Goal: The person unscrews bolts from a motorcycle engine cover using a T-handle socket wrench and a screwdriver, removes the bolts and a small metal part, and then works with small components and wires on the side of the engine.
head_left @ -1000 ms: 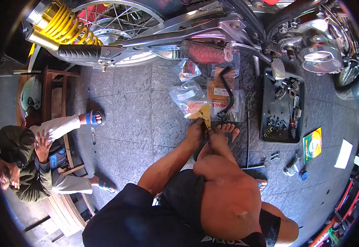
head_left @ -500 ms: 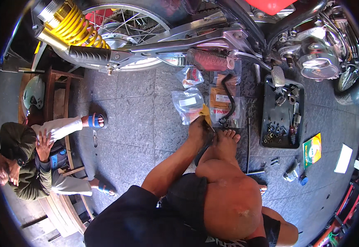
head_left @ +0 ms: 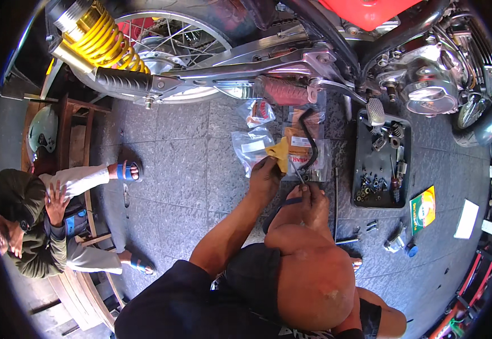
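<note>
My left hand [head_left: 265,176] is closed on a crumpled yellow cloth [head_left: 280,151] above the floor. To its right, my right hand [head_left: 315,202] pinches a slim metal rod [head_left: 298,174] that points up and left toward the cloth. The rod's lower end is hidden in my fingers. Just beyond my hands a black bent lever [head_left: 312,138] lies across a clear parts bag with an orange-brown packet [head_left: 299,143]. Left of that lie another clear bag [head_left: 245,148] with a white label and a smaller clear bag [head_left: 255,113].
A black tray [head_left: 360,164] of bolts and small parts stands to the right, beneath the motorcycle's pedal [head_left: 375,112]. A long metal bar [head_left: 336,195] lies near my right hand. At the left, a person [head_left: 34,226] sits on a wooden bench [head_left: 82,296].
My hands have moved apart, the right shifting rightward with the rod now showing between them. The yellow cloth is spread wider. The view has shifted slightly.
</note>
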A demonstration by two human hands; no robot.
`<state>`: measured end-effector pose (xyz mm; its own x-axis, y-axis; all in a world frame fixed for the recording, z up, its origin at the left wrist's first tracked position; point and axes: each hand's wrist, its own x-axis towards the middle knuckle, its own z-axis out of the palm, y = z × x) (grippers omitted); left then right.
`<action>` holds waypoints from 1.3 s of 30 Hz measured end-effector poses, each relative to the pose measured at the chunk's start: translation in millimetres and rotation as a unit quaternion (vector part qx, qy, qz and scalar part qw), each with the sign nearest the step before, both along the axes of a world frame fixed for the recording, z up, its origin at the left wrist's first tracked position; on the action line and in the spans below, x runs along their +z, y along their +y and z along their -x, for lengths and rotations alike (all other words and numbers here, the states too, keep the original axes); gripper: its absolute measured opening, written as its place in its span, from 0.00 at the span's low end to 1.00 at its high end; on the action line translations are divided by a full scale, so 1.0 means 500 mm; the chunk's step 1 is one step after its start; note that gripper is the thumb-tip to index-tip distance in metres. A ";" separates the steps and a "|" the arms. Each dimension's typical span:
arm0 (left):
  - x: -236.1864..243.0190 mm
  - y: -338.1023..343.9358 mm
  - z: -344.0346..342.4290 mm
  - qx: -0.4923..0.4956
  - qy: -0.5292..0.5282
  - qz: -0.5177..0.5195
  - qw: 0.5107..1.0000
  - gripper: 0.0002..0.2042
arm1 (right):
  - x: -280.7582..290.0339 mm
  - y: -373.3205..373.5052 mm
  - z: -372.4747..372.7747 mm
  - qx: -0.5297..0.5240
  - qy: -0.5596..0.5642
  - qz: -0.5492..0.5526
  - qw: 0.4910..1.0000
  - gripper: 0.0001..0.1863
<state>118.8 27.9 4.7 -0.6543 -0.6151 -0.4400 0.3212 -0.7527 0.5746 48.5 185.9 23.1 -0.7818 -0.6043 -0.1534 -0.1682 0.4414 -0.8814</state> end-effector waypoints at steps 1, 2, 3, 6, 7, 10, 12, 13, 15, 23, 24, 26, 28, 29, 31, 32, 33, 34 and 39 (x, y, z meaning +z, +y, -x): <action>-0.004 -0.002 -0.001 -0.009 0.008 -0.003 1.000 0.15 | 0.000 -0.002 -0.001 -0.010 0.003 -0.005 1.000 0.11; -0.007 -0.004 -0.002 -0.018 0.016 -0.007 1.000 0.15 | 0.001 -0.001 -0.001 0.002 0.005 -0.002 1.000 0.10; -0.011 -0.006 -0.002 -0.028 0.024 -0.010 0.999 0.16 | 0.003 0.000 0.000 0.012 0.007 0.001 1.000 0.10; -0.012 -0.009 -0.018 -0.031 0.020 -0.009 0.999 0.15 | 0.003 -0.004 -0.009 0.051 0.029 -0.017 0.998 0.07; -0.008 -0.006 -0.011 -0.029 0.011 -0.008 0.999 0.15 | 0.002 0.000 -0.007 0.054 0.044 -0.031 0.997 0.06; -0.004 -0.001 -0.008 -0.028 -0.028 -0.016 0.999 0.15 | -0.007 0.006 -0.016 0.070 0.141 -0.097 0.983 0.04; -0.023 -0.005 -0.013 -0.045 -0.061 -0.042 0.996 0.15 | -0.025 0.004 -0.021 0.062 0.197 -0.106 0.973 0.06; -0.015 -0.001 -0.016 -0.043 -0.080 -0.043 0.995 0.14 | -0.032 0.008 -0.022 0.060 0.224 -0.115 0.966 0.07; 0.014 0.003 -0.013 -0.044 -0.115 -0.043 0.991 0.13 | -0.023 0.022 0.001 0.113 0.230 -0.045 0.966 0.09; -0.054 -0.021 0.005 0.011 -0.368 0.209 0.906 0.09 | 0.005 0.035 0.013 0.104 0.256 0.003 0.961 0.08; -0.063 -0.041 -0.007 -0.013 -0.394 0.225 0.891 0.12 | 0.009 0.049 0.017 0.052 0.222 -0.024 0.973 0.07; -0.100 -0.073 -0.015 0.019 -0.376 0.205 0.904 0.07 | 0.011 0.079 0.016 -0.051 0.151 -0.072 0.985 0.08; -0.138 -0.102 -0.028 -0.010 -0.403 0.234 0.885 0.08 | -0.028 0.148 0.027 -0.099 0.110 -0.206 0.967 0.08; -0.136 -0.094 -0.017 -0.009 -0.412 0.237 0.880 0.10 | -0.054 0.193 0.034 -0.126 0.087 -0.270 0.951 0.09; -0.123 -0.088 0.001 0.001 -0.431 0.244 0.869 0.12 | -0.082 0.267 0.031 -0.147 0.060 -0.344 0.925 0.11; -0.122 -0.087 0.007 -0.009 -0.449 0.238 0.861 0.13 | -0.100 0.299 0.024 -0.169 0.053 -0.363 0.915 0.11; -0.122 -0.085 0.015 -0.019 -0.467 0.231 0.853 0.16 | -0.119 0.327 0.016 -0.190 0.047 -0.382 0.903 0.12; -0.128 -0.086 0.016 -0.027 -0.486 0.225 0.844 0.19 | -0.131 0.341 0.010 -0.209 0.039 -0.400 0.892 0.12; -0.190 -0.094 -0.045 0.056 -0.558 0.475 0.678 0.33 | -0.108 0.306 -0.015 -0.226 0.133 -0.406 0.875 0.17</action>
<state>141.1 -19.2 -90.0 -0.1666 -0.9860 0.0061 -0.6877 0.1207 0.7159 56.2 339.2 -30.7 -0.9861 0.0001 -0.1663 0.0341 0.9789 -0.2017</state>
